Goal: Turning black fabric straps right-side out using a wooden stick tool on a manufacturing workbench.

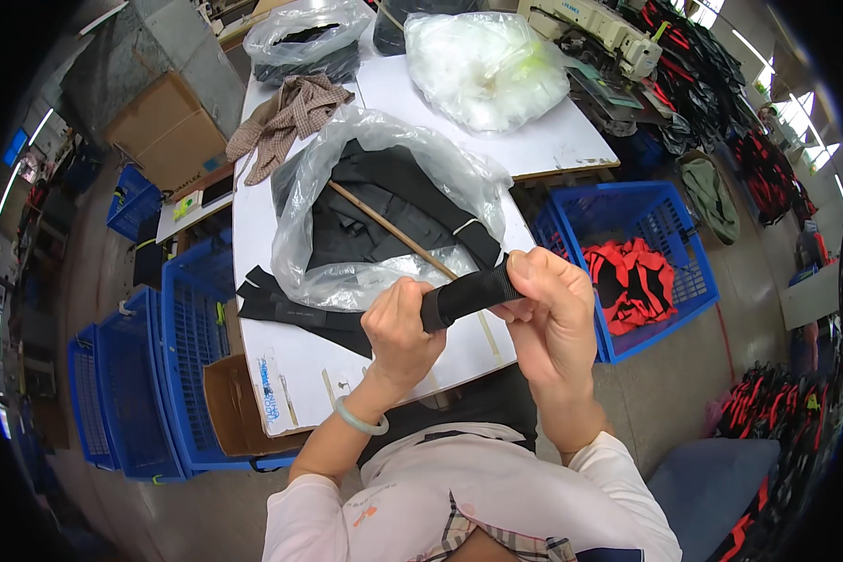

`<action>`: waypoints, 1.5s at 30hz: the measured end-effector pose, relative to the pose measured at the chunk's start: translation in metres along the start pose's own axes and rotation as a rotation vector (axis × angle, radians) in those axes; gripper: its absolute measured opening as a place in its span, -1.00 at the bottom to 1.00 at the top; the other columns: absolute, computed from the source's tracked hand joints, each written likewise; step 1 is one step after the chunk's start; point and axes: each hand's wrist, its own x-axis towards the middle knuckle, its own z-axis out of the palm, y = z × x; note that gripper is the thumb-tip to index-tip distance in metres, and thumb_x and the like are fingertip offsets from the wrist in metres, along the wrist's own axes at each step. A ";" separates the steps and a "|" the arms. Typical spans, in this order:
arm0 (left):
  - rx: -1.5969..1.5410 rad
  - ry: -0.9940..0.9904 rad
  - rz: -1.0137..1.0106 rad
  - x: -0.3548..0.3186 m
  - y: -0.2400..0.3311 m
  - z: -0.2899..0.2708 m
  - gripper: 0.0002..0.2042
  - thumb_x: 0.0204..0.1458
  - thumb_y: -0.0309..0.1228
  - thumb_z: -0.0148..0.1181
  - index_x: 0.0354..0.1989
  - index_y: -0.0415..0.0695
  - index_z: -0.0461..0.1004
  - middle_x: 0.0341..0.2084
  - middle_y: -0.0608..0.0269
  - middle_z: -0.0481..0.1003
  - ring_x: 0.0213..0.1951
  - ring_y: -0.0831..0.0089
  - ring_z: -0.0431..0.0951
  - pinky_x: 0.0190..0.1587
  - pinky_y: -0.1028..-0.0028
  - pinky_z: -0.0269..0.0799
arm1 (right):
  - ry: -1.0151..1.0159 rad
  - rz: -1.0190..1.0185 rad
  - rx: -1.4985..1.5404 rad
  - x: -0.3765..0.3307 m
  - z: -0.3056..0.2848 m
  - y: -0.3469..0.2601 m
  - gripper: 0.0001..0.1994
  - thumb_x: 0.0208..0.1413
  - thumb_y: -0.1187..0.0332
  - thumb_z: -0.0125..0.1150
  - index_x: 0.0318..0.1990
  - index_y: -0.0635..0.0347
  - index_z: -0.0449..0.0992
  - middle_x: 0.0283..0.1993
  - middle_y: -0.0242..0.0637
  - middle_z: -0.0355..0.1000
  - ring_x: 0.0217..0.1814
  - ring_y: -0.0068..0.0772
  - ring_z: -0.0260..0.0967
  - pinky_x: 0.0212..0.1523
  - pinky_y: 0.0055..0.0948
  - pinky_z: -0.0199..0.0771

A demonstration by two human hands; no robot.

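Note:
A short band of black ribbed fabric (pixel 468 298) is stretched between my two hands above the white table. My left hand (pixel 403 328) is closed round its left end, fingers curled. At the right end, my right hand (pixel 548 314) pinches the fabric between thumb and fingers. Just beyond the band, a thin wooden stick (pixel 384 223) slants across a clear plastic bag (pixel 295 220); its near end passes behind the band. Black fabric pieces (pixel 365 211) fill the bag. More black strips (pixel 295 314) lie on the table left of my left hand.
Blue plastic crates (pixel 197 347) line the table's left side, with a cardboard box (pixel 229 403) beside them. To the right, a blue crate (pixel 628 192) holds red and black pieces (pixel 632 286). Farther back are a checked cloth (pixel 295 117), a white plastic bag (pixel 482 70) and a sewing machine (pixel 595 28).

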 end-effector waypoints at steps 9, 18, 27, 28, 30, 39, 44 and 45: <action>-1.021 -0.537 -0.693 -0.015 0.025 -0.002 -0.74 0.17 -0.30 -0.05 -0.44 -0.27 0.34 -0.68 0.31 0.29 -0.66 0.61 0.21 -0.54 0.62 0.14 | -0.010 0.024 -0.025 0.026 -0.004 -0.004 -0.77 0.01 0.42 0.25 -0.64 0.20 0.40 -0.67 -0.50 0.24 -0.64 -0.75 0.03 -0.53 -0.67 0.04; -1.855 -0.576 -1.104 -0.007 0.010 -0.003 -0.72 0.21 -0.27 -0.20 -0.33 -0.26 0.32 -0.68 0.13 0.37 -0.73 0.51 0.25 -0.60 0.55 0.21 | -0.359 0.169 -0.588 0.042 -0.049 0.024 -0.56 -0.11 0.49 0.28 0.00 0.38 0.42 -0.16 -0.21 0.44 -0.27 -0.62 0.38 -0.18 -0.64 0.36; -1.732 -0.751 -1.180 -0.008 0.001 -0.002 -0.67 0.20 -0.26 -0.19 -0.37 -0.32 0.36 -0.65 0.03 0.42 -0.72 0.45 0.33 -0.62 0.54 0.25 | -0.287 0.277 -0.509 0.041 -0.054 0.046 -0.87 -0.08 0.45 0.31 -0.40 0.31 0.52 -0.57 -0.44 0.41 -0.49 -0.71 0.34 -0.39 -0.68 0.34; -1.732 -0.750 -1.184 -0.009 0.002 -0.002 -0.67 0.20 -0.26 -0.19 -0.37 -0.32 0.36 -0.65 0.03 0.42 -0.72 0.45 0.33 -0.62 0.54 0.25 | -0.285 0.280 -0.508 0.040 -0.051 0.048 -0.87 -0.08 0.45 0.31 -0.40 0.31 0.52 -0.57 -0.44 0.41 -0.49 -0.71 0.34 -0.39 -0.68 0.34; -1.546 -0.709 -1.174 -0.012 0.004 -0.003 -0.67 0.19 -0.26 -0.12 -0.38 -0.34 0.39 -0.64 0.03 0.45 -0.69 0.42 0.40 -0.58 0.54 0.33 | -0.237 0.237 -0.722 0.036 -0.045 0.049 -0.89 -0.07 0.45 0.30 -0.44 0.28 0.50 -0.56 -0.42 0.40 -0.50 -0.72 0.34 -0.45 -0.67 0.32; -1.454 -0.739 -1.290 -0.021 0.005 -0.007 -0.65 0.16 -0.28 -0.02 -0.15 -0.42 0.38 -0.33 -0.14 0.53 -0.34 0.17 0.60 -0.24 0.38 0.52 | 0.076 0.209 -0.302 0.069 -0.065 0.064 -0.82 -0.02 0.34 0.27 -0.54 0.23 0.49 -0.56 -0.42 0.41 -0.54 -0.67 0.27 -0.45 -0.63 0.26; -1.397 -0.646 -1.304 -0.027 0.002 0.000 -0.66 0.14 -0.32 0.03 -0.14 -0.44 0.36 -0.32 -0.16 0.52 -0.30 0.15 0.60 -0.24 0.39 0.53 | 0.173 0.224 -0.321 0.080 -0.078 0.093 -0.82 0.00 0.34 0.27 -0.54 0.17 0.45 -0.55 -0.46 0.38 -0.59 -0.69 0.24 -0.51 -0.67 0.24; -1.380 -0.635 -1.316 -0.027 0.002 0.002 -0.67 0.13 -0.34 0.04 -0.14 -0.44 0.36 -0.32 -0.16 0.52 -0.30 0.16 0.60 -0.25 0.40 0.53 | 0.218 0.198 -0.304 0.081 -0.080 0.096 -0.83 0.00 0.36 0.27 -0.54 0.17 0.44 -0.56 -0.46 0.37 -0.59 -0.70 0.24 -0.54 -0.66 0.24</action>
